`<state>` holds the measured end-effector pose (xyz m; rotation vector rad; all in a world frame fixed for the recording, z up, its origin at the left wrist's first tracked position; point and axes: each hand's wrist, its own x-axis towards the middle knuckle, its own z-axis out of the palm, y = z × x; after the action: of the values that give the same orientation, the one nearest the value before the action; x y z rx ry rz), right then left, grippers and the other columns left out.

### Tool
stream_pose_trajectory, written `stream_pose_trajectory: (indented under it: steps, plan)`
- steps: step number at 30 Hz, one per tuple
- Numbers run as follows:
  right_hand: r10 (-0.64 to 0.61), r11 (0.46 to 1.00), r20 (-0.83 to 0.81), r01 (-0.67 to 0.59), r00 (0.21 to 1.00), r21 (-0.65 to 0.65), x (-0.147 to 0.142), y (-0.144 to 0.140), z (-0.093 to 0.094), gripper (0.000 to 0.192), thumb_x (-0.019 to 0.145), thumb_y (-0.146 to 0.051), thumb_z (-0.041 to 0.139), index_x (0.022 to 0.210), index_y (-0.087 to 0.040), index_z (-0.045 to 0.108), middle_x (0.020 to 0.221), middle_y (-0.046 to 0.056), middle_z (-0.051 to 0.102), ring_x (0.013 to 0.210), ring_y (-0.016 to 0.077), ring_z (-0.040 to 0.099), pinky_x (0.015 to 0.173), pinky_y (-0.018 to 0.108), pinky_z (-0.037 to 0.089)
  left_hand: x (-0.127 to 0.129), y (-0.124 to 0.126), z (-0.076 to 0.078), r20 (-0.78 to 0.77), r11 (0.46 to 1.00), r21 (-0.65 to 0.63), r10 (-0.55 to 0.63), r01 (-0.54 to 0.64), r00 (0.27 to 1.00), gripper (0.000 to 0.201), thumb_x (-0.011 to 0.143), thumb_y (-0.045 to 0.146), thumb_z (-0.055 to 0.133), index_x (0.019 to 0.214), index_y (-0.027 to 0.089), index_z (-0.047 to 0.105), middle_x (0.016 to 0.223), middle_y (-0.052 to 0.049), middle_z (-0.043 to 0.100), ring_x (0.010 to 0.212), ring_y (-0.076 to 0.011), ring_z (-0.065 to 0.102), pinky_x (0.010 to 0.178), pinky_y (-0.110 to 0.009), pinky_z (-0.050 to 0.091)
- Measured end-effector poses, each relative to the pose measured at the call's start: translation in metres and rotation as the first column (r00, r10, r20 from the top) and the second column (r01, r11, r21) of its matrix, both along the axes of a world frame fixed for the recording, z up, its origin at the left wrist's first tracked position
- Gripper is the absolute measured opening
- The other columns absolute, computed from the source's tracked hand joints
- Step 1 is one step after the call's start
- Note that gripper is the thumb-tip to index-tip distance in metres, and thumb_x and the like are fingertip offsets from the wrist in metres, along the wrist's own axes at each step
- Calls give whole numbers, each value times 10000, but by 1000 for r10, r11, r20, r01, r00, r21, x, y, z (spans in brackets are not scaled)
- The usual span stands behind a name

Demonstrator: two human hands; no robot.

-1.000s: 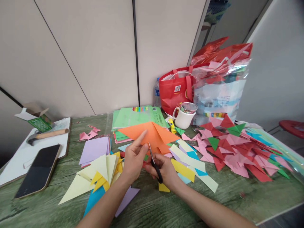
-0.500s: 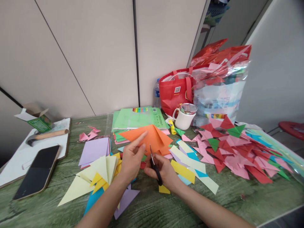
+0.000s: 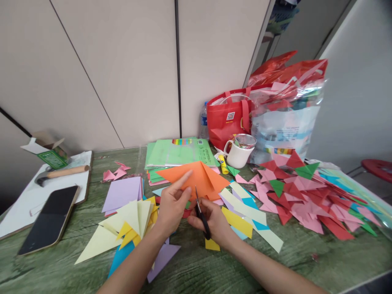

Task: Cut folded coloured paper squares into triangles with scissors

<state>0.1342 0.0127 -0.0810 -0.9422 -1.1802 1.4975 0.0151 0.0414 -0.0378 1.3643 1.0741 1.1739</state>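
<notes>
A creased piece of orange paper (image 3: 196,173) is held up over the middle of the table. My left hand (image 3: 173,206) pinches its lower left part between thumb and fingers, with the index finger laid along its face. My right hand (image 3: 211,220) is closed around black-handled scissors (image 3: 201,216). Their blades point up in front of the orange paper, close to the left thumb; whether they touch the paper I cannot tell. Below and left of my left hand lie pale yellow folded papers (image 3: 134,218) and a stack of lilac squares (image 3: 121,195). Cut paper strips (image 3: 245,206) lie beside my right hand.
A heap of red and pink folded pieces (image 3: 300,196) covers the right side. Behind stand a white mug (image 3: 240,153), a glue stick (image 3: 223,164), a red bag (image 3: 228,122) and green paper packs (image 3: 182,153). At left are a phone (image 3: 50,220) and a hammer (image 3: 63,174).
The orange paper's right side has swung slightly outward to the right. Both hands keep nearly the same grip, and the whole view has shifted a little.
</notes>
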Motion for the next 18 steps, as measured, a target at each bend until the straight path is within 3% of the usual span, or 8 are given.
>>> stream_pose_trajectory:
  steps: [8, 18]
  plan:
    - [39, 999, 12, -39, 999, 7, 1, -1, 0, 404, 547, -362, 800, 760, -179, 509, 597, -52, 495, 535, 104, 417, 502, 222, 318, 1, 1, -2, 84, 1000, -24, 20, -18, 996, 477, 782, 264, 562, 1250, 178, 534, 554, 68, 289, 516, -89, 226, 460, -218, 195]
    - [-2, 1000, 42, 2, 999, -3, 0, 0, -1, 417, 513, -401, 808, 698, -182, 505, 537, -70, 449, 483, 89, 359, 461, 213, 284, 0, -1, 0, 64, 1000, -20, 7, -5, 998, 491, 786, 279, 561, 1261, 160, 524, 534, 72, 263, 509, -93, 190, 452, -236, 160]
